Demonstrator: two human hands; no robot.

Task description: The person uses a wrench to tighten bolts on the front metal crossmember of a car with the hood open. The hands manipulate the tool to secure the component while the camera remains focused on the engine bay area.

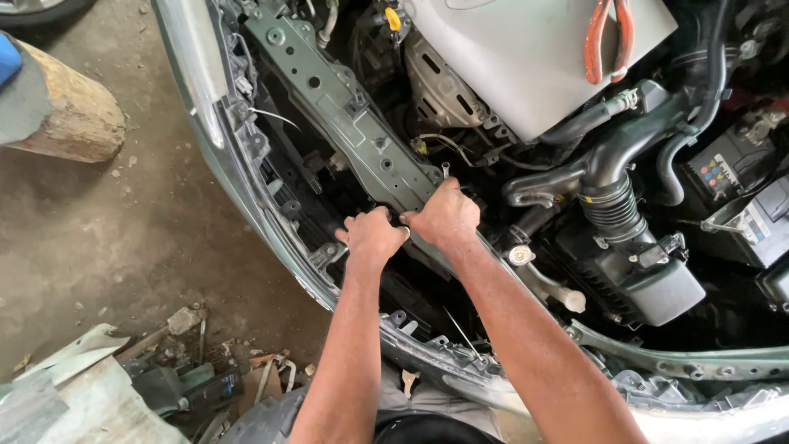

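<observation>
Hands (411,226) atop green radiator support (345,107)

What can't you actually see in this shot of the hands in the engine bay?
Head view:
- Fingers of the left hand and right hand: curled over the metal crossbar, so their grip is hidden.
- Small metal tool above the right hand: mostly covered, type unclear.
- Pliers on the engine cover: tips cut off by the top edge.
- Battery: cut off at the right edge.

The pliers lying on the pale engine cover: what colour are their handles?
Orange. The pliers show best in the head view, at the top, on the grey engine cover.
</observation>
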